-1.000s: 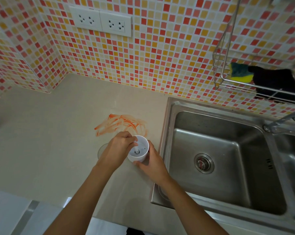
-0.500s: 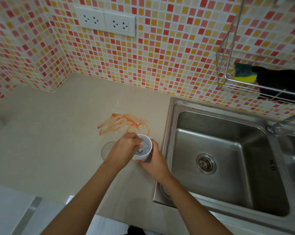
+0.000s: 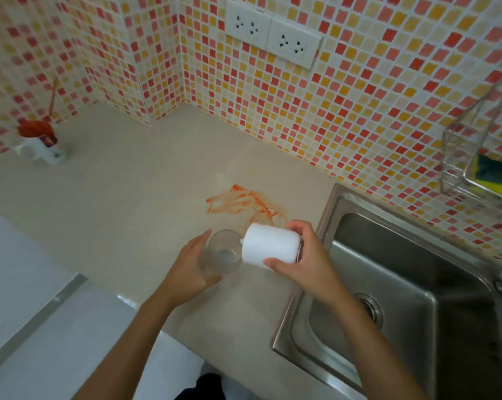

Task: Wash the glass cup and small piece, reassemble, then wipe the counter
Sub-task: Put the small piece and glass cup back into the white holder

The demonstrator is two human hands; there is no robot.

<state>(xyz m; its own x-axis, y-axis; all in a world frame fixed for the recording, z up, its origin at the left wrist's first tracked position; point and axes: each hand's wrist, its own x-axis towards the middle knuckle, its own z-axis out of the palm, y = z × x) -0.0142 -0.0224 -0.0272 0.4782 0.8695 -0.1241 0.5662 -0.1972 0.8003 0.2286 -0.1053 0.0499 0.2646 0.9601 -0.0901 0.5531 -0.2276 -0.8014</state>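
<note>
Head view, left to right. At far left a blurred red-and-white item point(image 3: 39, 142) stands on the pale beige surface point(image 3: 122, 203) by the mosaic-tiled wall, well apart from the work. An orange-red smear point(image 3: 245, 204) lies unwiped on the surface, just behind the hands. The left hand point(image 3: 190, 268) is spread wide, cupping the near side of the clear round glass cup point(image 3: 223, 253), which stands upright on the surface; a full grip is not evident. The right hand point(image 3: 300, 262) holds a white cylindrical plastic piece point(image 3: 270, 246), tipped on its side just right of the cup, beside the stainless steel sink point(image 3: 417, 284). A yellow-and-green sponge point(image 3: 492, 177) sits in the wire rack point(image 3: 472, 145) at far right.

Assessment: washing appears not yet begun. Risks: the loosely steadied cup could be knocked over by the tilted white piece, which sits very close; glass may slip once wet; the smear could spread under hands or the cup.
</note>
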